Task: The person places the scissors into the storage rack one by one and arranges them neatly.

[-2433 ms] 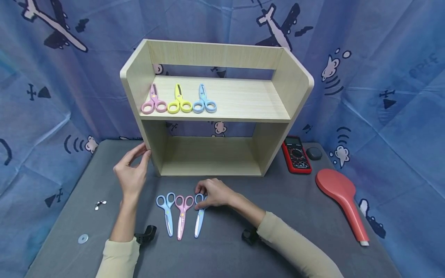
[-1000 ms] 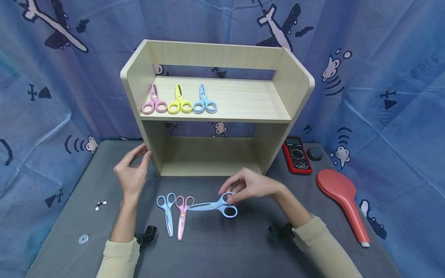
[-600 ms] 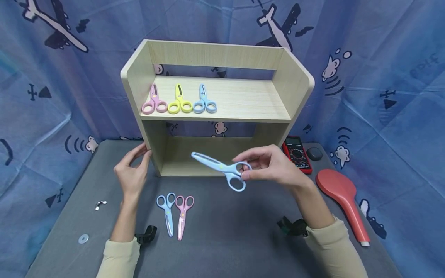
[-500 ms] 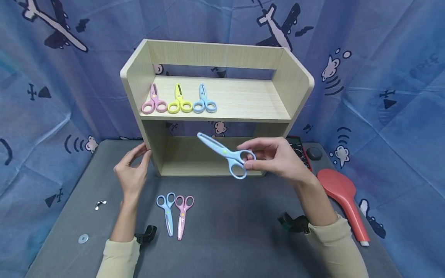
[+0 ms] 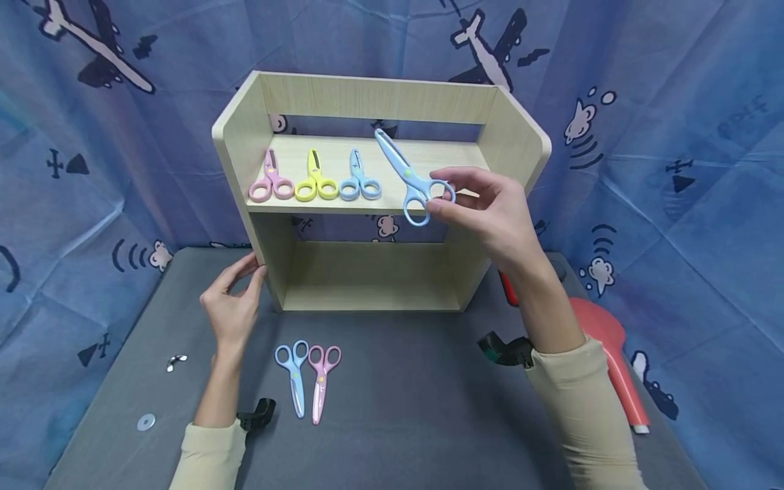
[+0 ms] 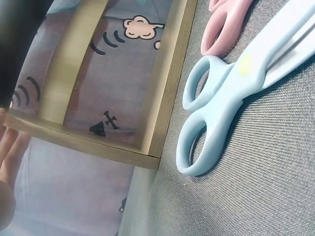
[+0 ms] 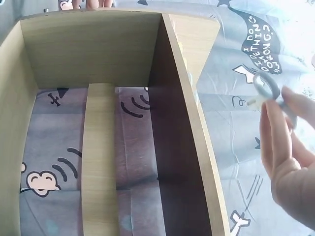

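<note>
In the head view my right hand (image 5: pixel 490 211) pinches a light blue pair of scissors (image 5: pixel 401 167) by one handle loop. Its closed blades point up and left, in front of the upper shelf. The right wrist view shows the same scissors (image 7: pixel 268 86) end-on, apart from the board. My left hand (image 5: pixel 235 306) touches the wooden shelf unit's (image 5: pixel 373 275) left side with thumb and fingertips. On the upper shelf lie pink scissors (image 5: pixel 271 178), yellow scissors (image 5: pixel 315 178) and smaller blue scissors (image 5: pixel 358 178). Another blue pair (image 5: pixel 295 374) and a pink pair (image 5: pixel 321 381) lie on the table.
A partly hidden red object (image 5: pixel 508 289) lies behind my right forearm. Further right is a red paddle-shaped thing with a handle (image 5: pixel 621 381). A small shiny metal piece (image 5: pixel 177 361) and a pale disc (image 5: pixel 145 422) lie on the left. A printed curtain (image 5: pixel 674 136) hangs behind.
My right hand has picked the rightmost blue scissors off the table, turned them blades-up and raised them to upper-shelf height. The left hand has stayed at the shelf's side.
</note>
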Demonstrator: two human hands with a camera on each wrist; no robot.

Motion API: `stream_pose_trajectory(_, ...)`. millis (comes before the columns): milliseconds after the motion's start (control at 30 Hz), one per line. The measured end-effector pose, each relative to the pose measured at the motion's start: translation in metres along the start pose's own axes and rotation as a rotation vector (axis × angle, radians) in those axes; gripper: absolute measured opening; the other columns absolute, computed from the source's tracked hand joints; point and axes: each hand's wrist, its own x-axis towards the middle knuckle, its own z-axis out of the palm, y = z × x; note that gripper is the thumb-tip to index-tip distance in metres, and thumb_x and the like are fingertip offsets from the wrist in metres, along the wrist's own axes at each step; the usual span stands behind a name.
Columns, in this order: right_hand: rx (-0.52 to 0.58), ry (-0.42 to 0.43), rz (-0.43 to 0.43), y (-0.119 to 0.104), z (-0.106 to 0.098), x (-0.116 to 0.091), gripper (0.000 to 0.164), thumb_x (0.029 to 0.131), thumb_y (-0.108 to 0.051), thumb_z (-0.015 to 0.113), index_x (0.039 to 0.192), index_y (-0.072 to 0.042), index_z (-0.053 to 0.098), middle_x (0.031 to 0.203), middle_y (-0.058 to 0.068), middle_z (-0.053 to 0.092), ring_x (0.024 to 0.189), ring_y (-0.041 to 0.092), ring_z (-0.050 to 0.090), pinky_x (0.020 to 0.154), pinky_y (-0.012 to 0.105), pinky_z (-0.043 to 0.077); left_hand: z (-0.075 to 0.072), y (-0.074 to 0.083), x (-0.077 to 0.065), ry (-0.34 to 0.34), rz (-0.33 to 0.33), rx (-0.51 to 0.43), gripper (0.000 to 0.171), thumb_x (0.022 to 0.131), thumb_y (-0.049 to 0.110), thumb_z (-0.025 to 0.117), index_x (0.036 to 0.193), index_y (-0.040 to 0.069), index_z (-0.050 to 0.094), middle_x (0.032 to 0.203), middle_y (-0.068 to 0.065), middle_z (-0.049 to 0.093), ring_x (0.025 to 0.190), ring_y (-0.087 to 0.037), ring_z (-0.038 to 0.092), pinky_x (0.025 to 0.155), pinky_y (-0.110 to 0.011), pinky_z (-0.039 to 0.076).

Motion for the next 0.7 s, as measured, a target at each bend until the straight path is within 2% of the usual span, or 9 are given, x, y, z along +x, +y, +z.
stream_pose_trajectory(167,-0.075,0.055,-0.009,0.001,0.007,0.025,0.038,0.09,-0.011,0.088,0.127,-0.006,0.078,0.1,0.002,0.065,0.073,0.011,0.072,0.072,0.015,0.061,0.0,-0.001,0.0,0.004,0.0,-0.006,0.027,0.09,-0.003,0.086,0.117,-0.002,0.083,0.107,-0.028,0.082,0.094,0.009,0.075,0.078,-0.003,0.058)
stream_pose_trajectory(267,-0.165,0.084,-0.017,0.004,0.011,0.039,0.038,0.09,-0.016,0.089,0.125,-0.006,0.079,0.098,0.0,0.064,0.077,0.011,0.067,0.067,0.015,0.055,0.0,-0.001,0.0,0.005,-0.002,-0.005,0.027,0.09,-0.002,0.086,0.116,-0.002,0.083,0.107,-0.027,0.082,0.094,0.009,0.075,0.079,-0.004,0.058)
stream_pose_trajectory(367,-0.202,0.094,-0.002,0.011,0.012,0.05,0.038,0.089,-0.017,0.09,0.124,-0.004,0.08,0.092,-0.002,0.064,0.083,0.012,0.063,0.068,0.015,0.053,0.0,-0.001,0.0,0.005,-0.006,-0.002,0.027,0.09,-0.001,0.086,0.117,-0.002,0.083,0.108,-0.027,0.082,0.094,0.009,0.075,0.079,-0.004,0.059)
stream_pose_trajectory(567,-0.244,0.069,0.053,0.025,0.014,0.068,0.042,0.089,-0.016,0.09,0.126,0.001,0.077,0.075,-0.005,0.064,0.071,0.007,0.061,0.055,0.014,0.048,-0.001,-0.001,-0.001,0.009,-0.012,-0.003,0.027,0.09,-0.002,0.086,0.116,-0.002,0.083,0.108,-0.027,0.082,0.094,0.009,0.074,0.078,-0.003,0.058)
stream_pose_trajectory(700,-0.282,0.046,0.081,0.028,0.015,0.074,0.041,0.09,-0.016,0.089,0.125,0.001,0.077,0.076,-0.004,0.062,0.066,0.005,0.058,0.053,0.013,0.05,-0.001,-0.001,0.0,0.01,-0.012,-0.01,0.027,0.09,-0.002,0.086,0.116,-0.002,0.083,0.107,-0.027,0.082,0.093,0.009,0.075,0.079,-0.004,0.059)
